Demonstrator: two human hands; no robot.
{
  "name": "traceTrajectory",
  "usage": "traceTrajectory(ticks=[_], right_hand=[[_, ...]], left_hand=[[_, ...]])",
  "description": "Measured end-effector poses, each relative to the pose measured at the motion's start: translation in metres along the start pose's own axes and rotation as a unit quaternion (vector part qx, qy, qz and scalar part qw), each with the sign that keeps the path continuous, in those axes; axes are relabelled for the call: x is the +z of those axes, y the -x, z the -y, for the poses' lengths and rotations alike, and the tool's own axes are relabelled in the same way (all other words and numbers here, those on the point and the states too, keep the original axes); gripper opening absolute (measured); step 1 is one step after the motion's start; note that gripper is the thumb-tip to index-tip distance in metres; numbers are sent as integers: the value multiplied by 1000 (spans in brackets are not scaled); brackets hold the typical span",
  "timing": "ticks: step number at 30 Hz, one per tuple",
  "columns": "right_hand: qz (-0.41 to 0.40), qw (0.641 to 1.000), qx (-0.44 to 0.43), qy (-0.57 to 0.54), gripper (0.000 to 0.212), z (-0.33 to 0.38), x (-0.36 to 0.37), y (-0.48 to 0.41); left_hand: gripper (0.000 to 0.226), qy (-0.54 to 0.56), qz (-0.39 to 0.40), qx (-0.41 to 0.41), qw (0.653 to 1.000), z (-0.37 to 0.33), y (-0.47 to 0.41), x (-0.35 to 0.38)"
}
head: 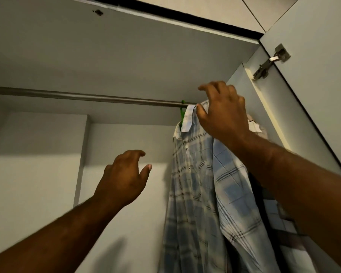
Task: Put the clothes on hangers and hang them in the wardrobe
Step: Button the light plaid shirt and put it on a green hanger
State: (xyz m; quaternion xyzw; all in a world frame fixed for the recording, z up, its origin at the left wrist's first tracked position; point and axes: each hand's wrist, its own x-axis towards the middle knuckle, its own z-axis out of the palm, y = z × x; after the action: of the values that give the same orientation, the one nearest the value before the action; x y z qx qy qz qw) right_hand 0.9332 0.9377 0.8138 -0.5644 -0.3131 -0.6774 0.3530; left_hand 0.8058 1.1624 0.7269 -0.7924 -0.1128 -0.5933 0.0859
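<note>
The plaid shirt (201,184) hangs from a green hanger (182,112) on the rail (87,97), just under the right hand (222,111), whose fingers are spread, perhaps brushing the collar. The left hand (124,180) hovers empty (fingers apart). Best to square the collar before letting go.

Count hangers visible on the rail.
1: a green hanger hooked on the rail near its right end, carrying the plaid shirt. The right hand and garments behind it may hide more.
</note>
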Motion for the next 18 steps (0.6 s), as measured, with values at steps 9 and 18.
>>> traceTrajectory(ticks=[9, 18], right_hand=[[138, 978, -68, -139, 37, 31, -38, 165], [381, 910, 53, -156, 45, 11, -167, 375]], left_hand=[[51, 63, 17, 79, 995, 0, 97, 10], [45, 231, 165, 65, 957, -60, 318, 46]])
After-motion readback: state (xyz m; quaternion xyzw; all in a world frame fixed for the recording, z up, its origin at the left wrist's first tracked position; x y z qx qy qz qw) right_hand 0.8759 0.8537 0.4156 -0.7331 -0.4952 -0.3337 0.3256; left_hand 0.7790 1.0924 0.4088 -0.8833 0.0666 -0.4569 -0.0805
